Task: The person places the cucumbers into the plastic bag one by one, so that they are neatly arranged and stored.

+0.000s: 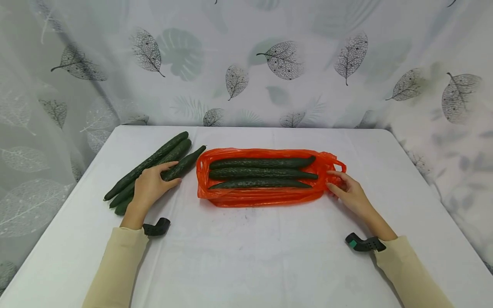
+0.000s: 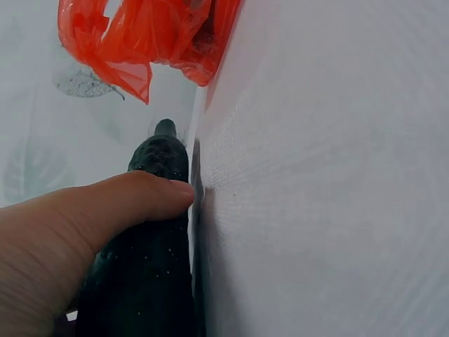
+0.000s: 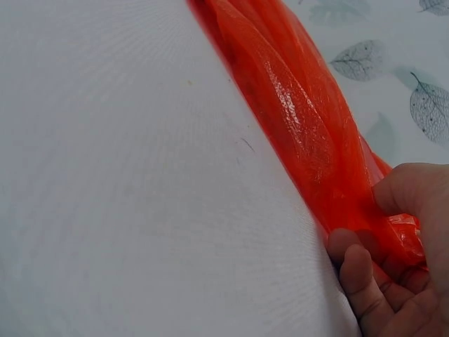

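Note:
My left hand (image 1: 150, 188) grips the nearest of three dark green cucumbers (image 1: 185, 164) that lie slanted side by side at the table's left. In the left wrist view the thumb lies across that cucumber (image 2: 151, 260). A red plastic bag (image 1: 250, 199) lies flat in the middle, with three more cucumbers (image 1: 262, 173) in it, side by side and lengthwise. At the bag's right end, by its handle loop, my right hand (image 1: 352, 194) pinches the crumpled plastic. The right wrist view shows thumb and fingers on the red bag (image 3: 295, 119); some fingertips are partly hidden.
A white cloth covers the table (image 1: 246, 256). Behind it and at both sides hangs a pale curtain (image 1: 246, 64) printed with leaves. Black straps with small devices sit on both wrists, below beige sleeves (image 1: 115, 269).

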Demonstrator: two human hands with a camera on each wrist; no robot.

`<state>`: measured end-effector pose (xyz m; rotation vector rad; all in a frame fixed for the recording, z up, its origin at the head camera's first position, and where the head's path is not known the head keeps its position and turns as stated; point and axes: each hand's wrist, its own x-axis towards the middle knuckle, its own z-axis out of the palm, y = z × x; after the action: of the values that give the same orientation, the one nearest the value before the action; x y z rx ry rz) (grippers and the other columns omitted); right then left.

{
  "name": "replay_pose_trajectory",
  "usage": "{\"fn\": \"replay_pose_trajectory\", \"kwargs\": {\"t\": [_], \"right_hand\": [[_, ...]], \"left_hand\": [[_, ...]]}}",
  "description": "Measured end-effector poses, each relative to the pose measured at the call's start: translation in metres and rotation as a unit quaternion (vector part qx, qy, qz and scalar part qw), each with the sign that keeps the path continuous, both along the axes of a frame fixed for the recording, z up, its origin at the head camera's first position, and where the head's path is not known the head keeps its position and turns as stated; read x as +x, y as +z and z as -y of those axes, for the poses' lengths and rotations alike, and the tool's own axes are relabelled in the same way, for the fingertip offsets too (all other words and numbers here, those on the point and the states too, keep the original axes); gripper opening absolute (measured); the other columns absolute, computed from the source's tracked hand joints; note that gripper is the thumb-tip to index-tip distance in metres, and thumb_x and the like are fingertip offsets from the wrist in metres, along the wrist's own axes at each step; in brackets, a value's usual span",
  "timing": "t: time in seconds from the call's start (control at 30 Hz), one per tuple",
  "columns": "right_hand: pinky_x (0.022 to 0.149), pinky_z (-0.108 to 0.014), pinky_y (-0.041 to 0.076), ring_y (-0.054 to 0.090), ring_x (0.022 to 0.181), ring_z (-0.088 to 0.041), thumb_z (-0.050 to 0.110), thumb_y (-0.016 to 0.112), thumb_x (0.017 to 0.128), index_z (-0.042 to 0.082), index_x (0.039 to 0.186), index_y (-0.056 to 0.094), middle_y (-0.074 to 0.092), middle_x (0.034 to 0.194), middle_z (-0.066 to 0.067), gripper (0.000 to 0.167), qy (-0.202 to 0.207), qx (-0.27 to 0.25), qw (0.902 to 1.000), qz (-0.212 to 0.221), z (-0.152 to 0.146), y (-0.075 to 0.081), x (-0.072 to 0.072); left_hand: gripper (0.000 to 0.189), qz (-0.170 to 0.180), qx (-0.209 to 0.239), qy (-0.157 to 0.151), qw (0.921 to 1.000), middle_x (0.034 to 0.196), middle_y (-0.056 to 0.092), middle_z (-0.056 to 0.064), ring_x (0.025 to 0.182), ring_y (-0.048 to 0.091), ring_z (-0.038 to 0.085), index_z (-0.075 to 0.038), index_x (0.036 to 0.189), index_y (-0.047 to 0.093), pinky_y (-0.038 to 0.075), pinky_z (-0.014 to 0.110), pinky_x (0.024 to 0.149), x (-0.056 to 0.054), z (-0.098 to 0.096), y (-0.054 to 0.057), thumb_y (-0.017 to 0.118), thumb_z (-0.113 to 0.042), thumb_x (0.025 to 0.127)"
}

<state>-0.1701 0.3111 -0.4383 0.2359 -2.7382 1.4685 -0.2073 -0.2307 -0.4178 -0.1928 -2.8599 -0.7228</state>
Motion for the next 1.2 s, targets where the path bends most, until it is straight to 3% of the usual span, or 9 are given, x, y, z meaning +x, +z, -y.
{"fn": "replay_pose_trajectory", "kwargs": {"t": [0.2,0.3,0.5,0.93,1.2], "right_hand": [[0.058,-0.021,0.051,0.057,0.063,-0.012,0.016,0.058,0.099,0.0,0.136,0.049,0.063,0.081,-0.011,0.041,0.0,-0.003,1.0,-0.004,0.0,-0.001,0.0],[0.058,-0.021,0.051,0.057,0.063,-0.012,0.016,0.058,0.099,-0.001,0.136,0.05,0.063,0.081,-0.01,0.041,0.0,-0.006,1.0,-0.004,0.0,-0.002,0.0],[0.058,-0.021,0.051,0.057,0.064,-0.012,0.016,0.058,0.099,-0.001,0.136,0.05,0.062,0.082,-0.012,0.041,-0.001,-0.008,0.9999,-0.007,-0.002,-0.001,0.001],[0.059,-0.02,0.051,0.057,0.065,-0.012,0.015,0.057,0.099,-0.002,0.136,0.049,0.061,0.083,-0.009,0.041,0.002,-0.006,1.0,-0.004,-0.002,-0.003,0.001],[0.059,-0.02,0.051,0.056,0.065,-0.013,0.012,0.058,0.099,-0.002,0.138,0.048,0.06,0.086,-0.018,0.043,0.0,-0.006,1.0,-0.002,0.0,0.002,0.003]], "left_hand": [[0.053,-0.012,0.033,0.002,0.9994,0.119,0.066,0.022,0.099,0.064,0.041,-0.016,0.129,0.065,0.051,0.053,0.072,0.001,0.002,0.002,0.081,-0.027,0.08],[0.053,-0.016,0.039,0.0,0.9991,0.116,0.067,0.023,0.101,0.063,0.04,-0.015,0.129,0.065,0.05,0.055,0.078,0.0,0.002,0.005,0.081,-0.026,0.08],[0.052,-0.026,0.049,-0.007,0.9985,0.113,0.069,0.018,0.1,0.064,0.039,-0.017,0.13,0.065,0.051,0.054,0.078,-0.002,-0.002,0.011,0.08,-0.026,0.081],[0.051,-0.064,0.055,-0.028,0.996,0.108,0.07,0.022,0.093,0.066,0.039,-0.014,0.13,0.065,0.052,0.053,0.074,0.003,-0.014,0.026,0.079,-0.023,0.081],[0.052,-0.051,0.06,-0.045,0.9958,0.113,0.069,0.021,0.099,0.066,0.039,-0.015,0.132,0.063,0.052,0.055,0.081,0.003,-0.025,0.042,0.078,-0.024,0.083]]}}
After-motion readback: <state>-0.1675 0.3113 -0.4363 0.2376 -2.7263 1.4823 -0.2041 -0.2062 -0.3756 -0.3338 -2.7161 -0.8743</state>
